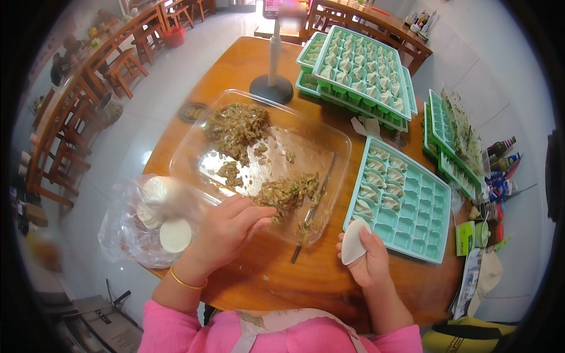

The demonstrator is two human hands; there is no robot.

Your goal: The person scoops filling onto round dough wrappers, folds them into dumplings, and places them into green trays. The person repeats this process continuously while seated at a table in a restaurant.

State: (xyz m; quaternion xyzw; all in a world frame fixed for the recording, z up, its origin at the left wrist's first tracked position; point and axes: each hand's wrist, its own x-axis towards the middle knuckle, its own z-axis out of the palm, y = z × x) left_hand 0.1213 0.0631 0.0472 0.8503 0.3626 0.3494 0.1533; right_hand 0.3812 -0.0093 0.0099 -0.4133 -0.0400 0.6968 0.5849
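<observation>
Over the near rim of a clear plastic tub [282, 103] is my left hand [234, 225], its fingers close to a heap of minced filling [287, 194]; whether they pinch anything is hidden. My right hand [368, 256] holds a round dumpling wrapper [354, 242] near the corner of a green compartment tray [401, 240]. Two columns of folded dumplings [375, 178] fill that tray's left side. A thin dark utensil [324, 189] leans in the tub at the right. More wrappers [175, 236] lie on a plastic bag [117, 234] at the left.
Stacked green trays of dumplings [366, 75] stand at the table's back right. A phone stand [271, 86] rises behind the tub. More trays [441, 123], bottles [501, 148] and jars [482, 234] line the right side. Wooden stools [126, 70] stand beyond the table at the left.
</observation>
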